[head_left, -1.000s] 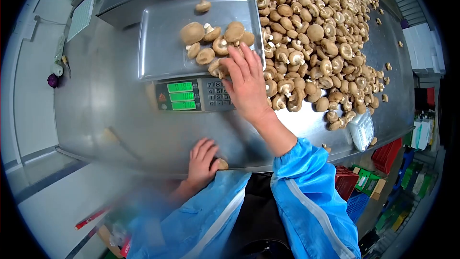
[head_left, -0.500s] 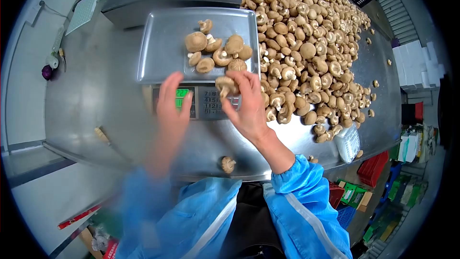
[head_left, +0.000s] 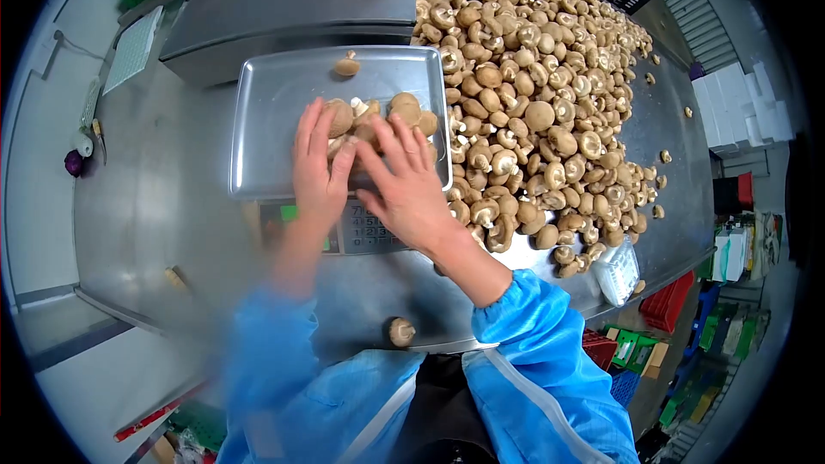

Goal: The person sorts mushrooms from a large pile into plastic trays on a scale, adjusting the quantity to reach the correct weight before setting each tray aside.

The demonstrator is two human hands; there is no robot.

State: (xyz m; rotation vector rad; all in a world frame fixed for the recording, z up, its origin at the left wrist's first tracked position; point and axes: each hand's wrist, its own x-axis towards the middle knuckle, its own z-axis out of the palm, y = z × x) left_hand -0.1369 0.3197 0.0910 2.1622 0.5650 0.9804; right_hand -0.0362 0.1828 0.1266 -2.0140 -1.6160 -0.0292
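A metal weighing tray [head_left: 275,120] rests on a digital scale [head_left: 369,236], whose green display is partly covered by my left forearm. Shiitake mushrooms [head_left: 406,107] lie bunched on the tray's right half, and one stray mushroom [head_left: 347,65] sits near its back edge. My left hand [head_left: 320,167] presses against the left side of the bunch, fingers stretched out. Over the front of the bunch, my right hand [head_left: 404,185] lies with its fingers spread, touching the mushrooms. Several mushrooms are hidden beneath my fingers.
A big heap of shiitake mushrooms [head_left: 541,112] covers the table to the right. A metal box [head_left: 292,9] stands behind the scale. One mushroom [head_left: 401,332] lies near the front edge. A plastic-wrapped pack [head_left: 617,273] is at front right, a knife [head_left: 99,139] at far left.
Both hands have moved forward from above the scale's panel onto the tray's mushrooms. The mushroom my right hand held is no longer seen in its fingers. The view has shifted slightly.
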